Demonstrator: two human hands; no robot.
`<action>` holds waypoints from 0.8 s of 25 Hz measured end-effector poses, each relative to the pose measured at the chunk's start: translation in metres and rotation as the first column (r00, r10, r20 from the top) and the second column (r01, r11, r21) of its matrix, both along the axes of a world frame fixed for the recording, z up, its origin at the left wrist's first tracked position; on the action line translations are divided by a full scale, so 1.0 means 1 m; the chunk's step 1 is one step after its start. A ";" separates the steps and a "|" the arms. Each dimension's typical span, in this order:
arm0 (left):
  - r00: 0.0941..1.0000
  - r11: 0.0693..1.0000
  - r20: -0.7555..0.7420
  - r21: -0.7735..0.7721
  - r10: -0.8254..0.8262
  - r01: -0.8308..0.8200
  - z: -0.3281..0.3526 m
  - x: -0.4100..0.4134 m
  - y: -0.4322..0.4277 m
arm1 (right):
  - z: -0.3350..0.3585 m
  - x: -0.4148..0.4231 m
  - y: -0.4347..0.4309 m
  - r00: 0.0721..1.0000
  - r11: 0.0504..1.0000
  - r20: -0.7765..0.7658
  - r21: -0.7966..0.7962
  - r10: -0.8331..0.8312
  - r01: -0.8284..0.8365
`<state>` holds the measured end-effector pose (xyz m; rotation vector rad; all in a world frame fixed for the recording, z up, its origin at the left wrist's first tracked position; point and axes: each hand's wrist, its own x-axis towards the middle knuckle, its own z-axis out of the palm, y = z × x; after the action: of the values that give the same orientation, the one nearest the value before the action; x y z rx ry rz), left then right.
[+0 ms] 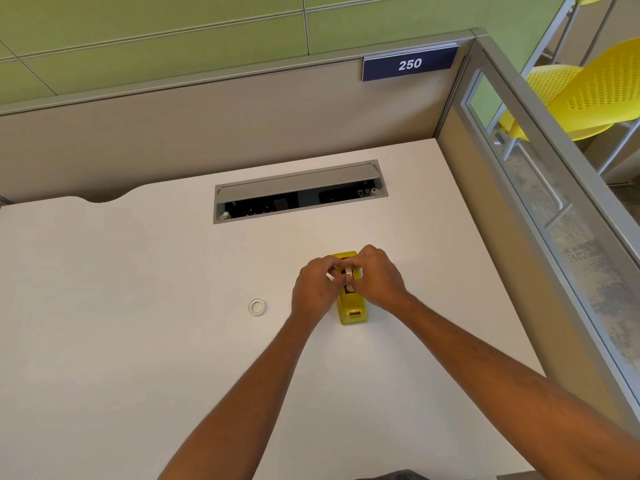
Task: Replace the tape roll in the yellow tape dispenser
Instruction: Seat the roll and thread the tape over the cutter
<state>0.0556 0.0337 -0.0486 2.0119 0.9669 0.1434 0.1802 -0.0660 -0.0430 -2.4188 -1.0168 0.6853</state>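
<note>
1. Both hands close on one tape roll (349, 274): the left hand (317, 289) pinches it from the left side, and the right hand (377, 278) pinches it from the right.
2. That roll stands on edge over the middle of the yellow tape dispenser (350, 299); whether it is seated in the dispenser's well cannot be told, as the fingers cover it.
3. Resting on the white counter (138, 341), the dispenser has its cutter end toward the person.
4. A second tape roll (257, 307), a thin white ring, lies flat on the counter to the left of the left hand, apart from it.
5. Farther back, a grey cable hatch (298, 188) is set into the counter with its lid raised.
6. A blue sign (409, 64) reading 250 hangs on the partition behind.
</note>
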 end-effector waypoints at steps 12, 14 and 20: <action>0.894 0.815 -0.379 0.422 -0.240 0.398 0.013 0.020 0.013 | 0.002 0.000 -0.002 1.000 1.000 -0.019 0.003 0.009 -0.009; 0.885 0.794 -0.393 0.441 -0.250 0.420 0.014 0.022 0.014 | 0.000 0.001 -0.002 1.000 1.000 -0.012 0.003 0.004 -0.004; 0.870 0.767 -0.401 0.447 -0.288 0.460 0.018 0.022 0.014 | 0.003 0.000 -0.004 0.999 1.000 -0.031 0.012 0.017 -0.017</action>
<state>0.0776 0.0477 -0.0303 2.7767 0.7240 -0.1575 0.1804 -0.0700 -0.0402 -2.3844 -1.0274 0.7189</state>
